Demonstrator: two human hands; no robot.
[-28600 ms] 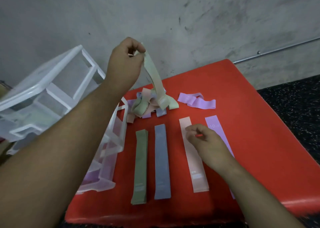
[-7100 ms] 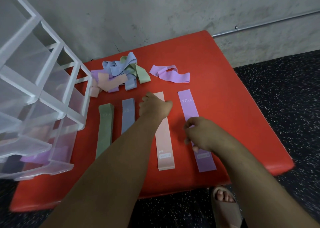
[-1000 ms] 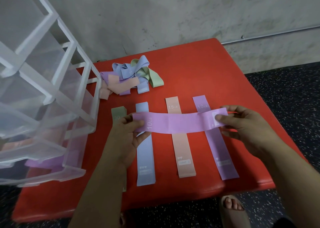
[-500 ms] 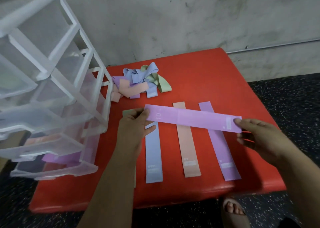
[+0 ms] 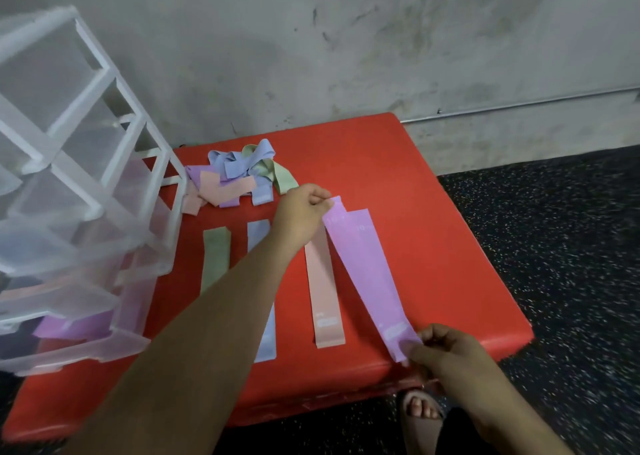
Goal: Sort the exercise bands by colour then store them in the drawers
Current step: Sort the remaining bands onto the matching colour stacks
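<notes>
My left hand (image 5: 304,209) pinches the far end of a purple band (image 5: 367,274), and my right hand (image 5: 440,350) pinches its near end. It is stretched lengthwise over another purple band (image 5: 363,222) lying on the red surface (image 5: 433,229). To the left lie a pink band (image 5: 322,295), a blue band (image 5: 258,233) partly hidden by my left arm, and a green band (image 5: 215,257). A tangled pile of mixed bands (image 5: 239,177) sits further back. The clear plastic drawer unit (image 5: 79,205) stands at the left.
A grey concrete wall (image 5: 346,39) rises behind the surface, with a metal pipe (image 5: 519,103) along it. Dark speckled floor (image 5: 571,247) lies to the right. A sandalled foot (image 5: 420,409) shows below the front edge. A lower drawer holds a purple band (image 5: 72,326).
The purple band has been turned from crosswise to lengthwise, in line with the purple band on the surface. My left hand moved away and right; my right hand came toward the front edge.
</notes>
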